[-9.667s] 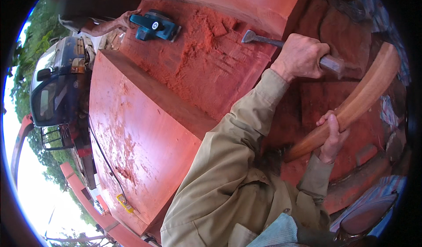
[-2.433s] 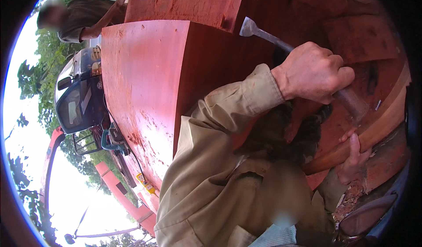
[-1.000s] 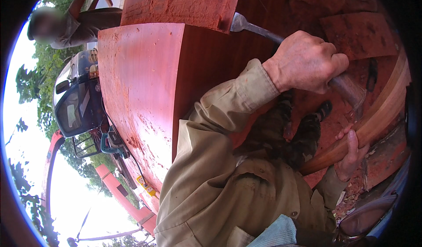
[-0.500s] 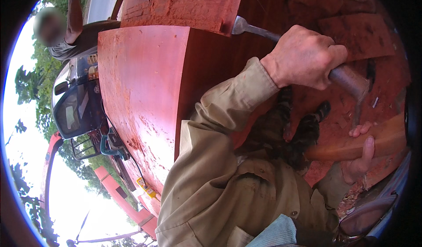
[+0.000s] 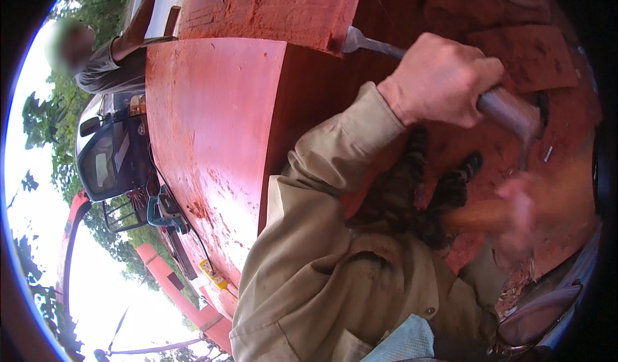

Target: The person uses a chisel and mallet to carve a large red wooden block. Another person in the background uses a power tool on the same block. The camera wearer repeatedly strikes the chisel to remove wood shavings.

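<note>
My left hand (image 5: 444,79) is wrapped round the thick handle of a chisel (image 5: 508,111). The chisel's metal blade (image 5: 354,41) reaches left, and its wide end meets the edge of a rough reddish timber (image 5: 277,5). Lower right, my right hand (image 5: 520,211) is smeared by motion. It is at a thick orange-brown wooden club (image 5: 473,218), also blurred, below the chisel's handle end. The fingers' grip is hard to make out now, but the earlier frame shows them closed round the wood.
A large smooth red timber (image 5: 212,117) lies left of my arm. On it rest a teal power tool (image 5: 166,209) and a yellow power strip (image 5: 212,274). Beyond stand a dark vehicle (image 5: 112,156) and another person (image 5: 106,63). My shoes (image 5: 460,175) are on the reddish ground.
My right hand and the wooden club have become blurred with movement, while the chisel has stayed nearly in place. At the upper left, the other person's raised forearm has shifted right.
</note>
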Available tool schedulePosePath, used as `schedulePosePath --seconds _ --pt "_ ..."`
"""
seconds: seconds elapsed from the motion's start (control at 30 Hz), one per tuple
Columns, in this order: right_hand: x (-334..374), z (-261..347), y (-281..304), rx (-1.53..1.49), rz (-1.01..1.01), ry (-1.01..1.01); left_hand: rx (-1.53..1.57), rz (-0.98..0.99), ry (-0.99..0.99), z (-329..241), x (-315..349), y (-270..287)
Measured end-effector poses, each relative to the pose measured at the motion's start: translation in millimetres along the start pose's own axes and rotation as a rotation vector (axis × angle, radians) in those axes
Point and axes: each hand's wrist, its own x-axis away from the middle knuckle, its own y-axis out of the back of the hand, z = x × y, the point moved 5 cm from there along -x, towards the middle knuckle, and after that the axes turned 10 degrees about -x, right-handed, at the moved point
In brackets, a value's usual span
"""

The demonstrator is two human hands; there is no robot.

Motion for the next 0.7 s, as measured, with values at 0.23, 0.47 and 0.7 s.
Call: schedulePosePath --seconds 0.23,0.47,0.7 --pt "-2 -25 2 0.508 0.082 -0.087 -0.052 0.143 -0.035 7 1 3" --pt "5 1 42 0.506 -0.196 0.052 0.162 0.033 -0.075 -51 3 -16" --pt "16 -15 35 0.337 -0.157 -0.062 0.067 0.079 -0.060 -42 4 -11"
